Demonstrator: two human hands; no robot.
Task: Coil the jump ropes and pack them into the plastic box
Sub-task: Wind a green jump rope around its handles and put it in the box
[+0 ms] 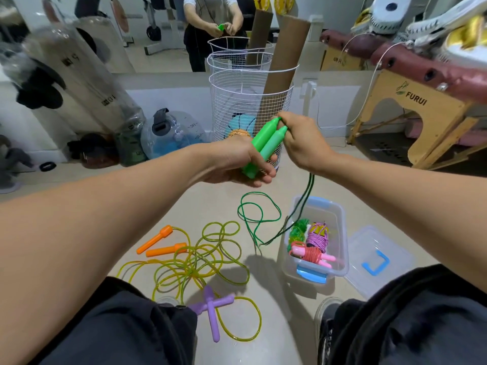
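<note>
Between the curled fingers of the left hand two green handles were held side by side, their lower ends resting in the palm and their tips slanting up toward the right hand. At those tips the fingers of the right hand were closed in a pinch round the green cord, which was seen to drop doubled below that hand's wrist and to lie in loose loops on the floor. Both forearms were stretched forward at about the same height, the hands almost touching. Below the right fingers the plastic box was found open on the floor, with three coiled ropes inside and its lid just beside it. Below the left fingers a tangle of yellow ropes with orange handles and purple handles was spread out.
</note>
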